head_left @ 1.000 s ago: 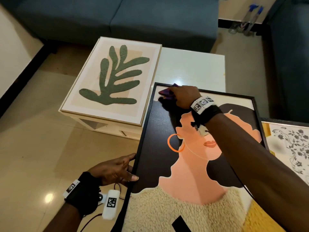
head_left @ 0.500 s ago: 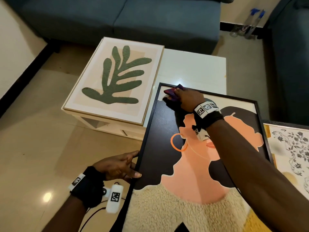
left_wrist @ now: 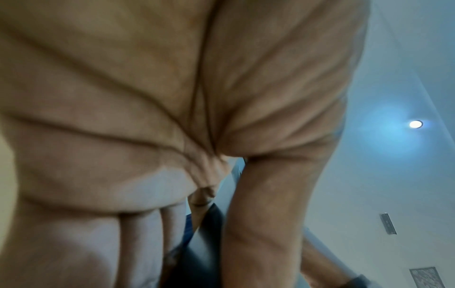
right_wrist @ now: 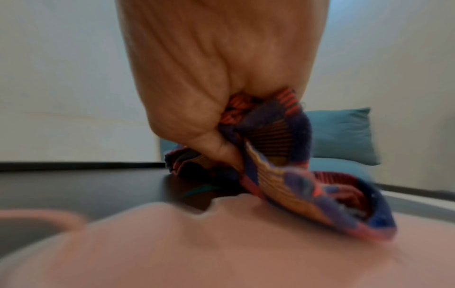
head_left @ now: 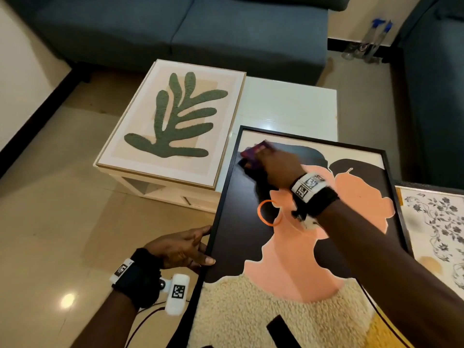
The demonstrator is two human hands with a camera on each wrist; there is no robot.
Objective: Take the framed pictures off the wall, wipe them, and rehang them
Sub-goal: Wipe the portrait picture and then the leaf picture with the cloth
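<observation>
A black-framed portrait picture [head_left: 296, 259] leans tilted toward me, its top edge against the white coffee table [head_left: 288, 109]. My right hand [head_left: 272, 163] grips a striped purple and red cloth [head_left: 254, 150] and presses it on the picture's upper left part; the right wrist view shows the cloth [right_wrist: 275, 155] bunched in the fingers on the dark surface. My left hand [head_left: 185, 247] holds the frame's left edge, thumb on the front. A leaf picture [head_left: 175, 119] in a light wooden frame lies flat on the table's left side.
A floral picture [head_left: 437, 229] lies at the right edge. A blue sofa [head_left: 175, 28] stands behind the table, another dark sofa [head_left: 437, 96] at the right. Two spray bottles [head_left: 371, 43] stand on the floor by the far wall. Tiled floor [head_left: 62, 209] spreads to the left.
My right hand with the cloth has slid a little down and right across the picture's top left area. The left hand keeps its hold on the frame edge.
</observation>
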